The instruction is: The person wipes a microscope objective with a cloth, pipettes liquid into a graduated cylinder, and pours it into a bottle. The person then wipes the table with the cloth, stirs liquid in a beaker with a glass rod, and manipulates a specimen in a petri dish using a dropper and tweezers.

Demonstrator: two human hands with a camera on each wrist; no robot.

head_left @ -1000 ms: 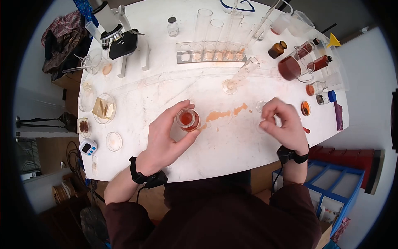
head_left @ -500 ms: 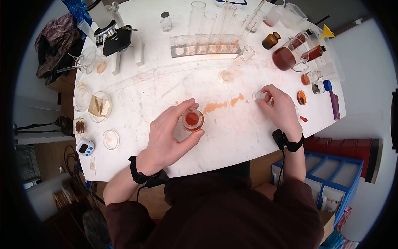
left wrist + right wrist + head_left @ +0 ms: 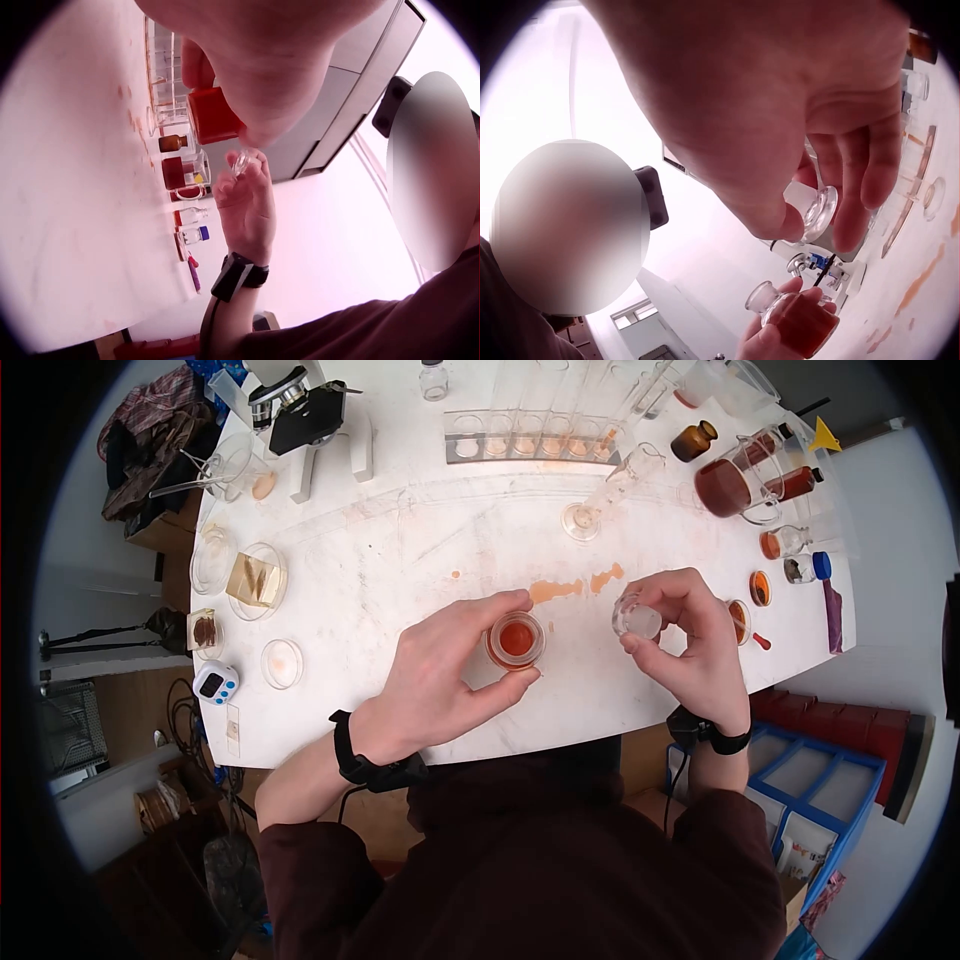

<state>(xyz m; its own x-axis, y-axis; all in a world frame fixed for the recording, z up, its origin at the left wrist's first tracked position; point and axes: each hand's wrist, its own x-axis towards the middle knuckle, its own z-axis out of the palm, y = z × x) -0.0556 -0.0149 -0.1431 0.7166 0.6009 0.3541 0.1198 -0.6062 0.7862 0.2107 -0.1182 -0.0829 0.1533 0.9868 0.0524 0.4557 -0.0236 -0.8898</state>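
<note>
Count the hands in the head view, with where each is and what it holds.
2. The left hand, left of centre over the table, grips a bottle of red liquid; the right hand, right of centre, pinches a clear stopper.

Glass stopper, one: now raised off table, pinched in right hand, nearer bottle.
</note>
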